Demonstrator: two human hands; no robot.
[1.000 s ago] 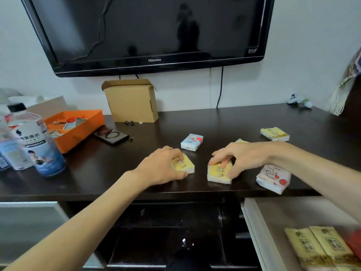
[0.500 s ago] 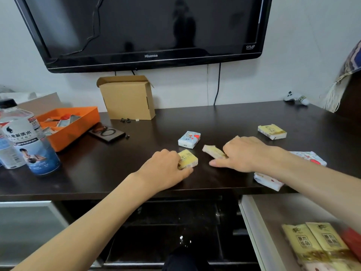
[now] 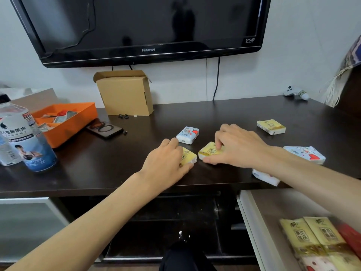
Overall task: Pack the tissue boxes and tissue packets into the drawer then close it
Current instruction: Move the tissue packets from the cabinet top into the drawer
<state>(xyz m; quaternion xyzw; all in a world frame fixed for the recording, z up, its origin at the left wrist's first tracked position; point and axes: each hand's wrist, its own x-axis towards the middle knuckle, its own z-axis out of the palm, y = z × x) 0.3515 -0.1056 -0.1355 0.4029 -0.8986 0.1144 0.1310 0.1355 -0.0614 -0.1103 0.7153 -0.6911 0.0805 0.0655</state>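
My left hand (image 3: 168, 161) grips a small yellow tissue packet (image 3: 189, 157) near the front of the dark tabletop (image 3: 97, 169). My right hand (image 3: 236, 145) closes on a second yellow packet (image 3: 209, 151) right beside it. A blue-white packet (image 3: 188, 135) lies just behind them. Another yellow packet (image 3: 271, 126) rests further right. A white packet with red hearts (image 3: 304, 154) and a white one at the table edge (image 3: 266, 177) lie partly under my right forearm. The open drawer (image 3: 248, 218) at lower right holds several yellow packets (image 3: 312, 237).
An orange tray (image 3: 66, 120), a large water bottle (image 3: 25, 141), a dark phone (image 3: 104, 130) and an open cardboard box (image 3: 125, 92) stand left and back. A wall-mounted TV (image 3: 144, 26) hangs above. A white game controller (image 3: 296, 92) sits far right.
My right hand has shifted left and settled its fingers on the second yellow packet, which now lies flat beside the left one. My left hand stays on its packet.
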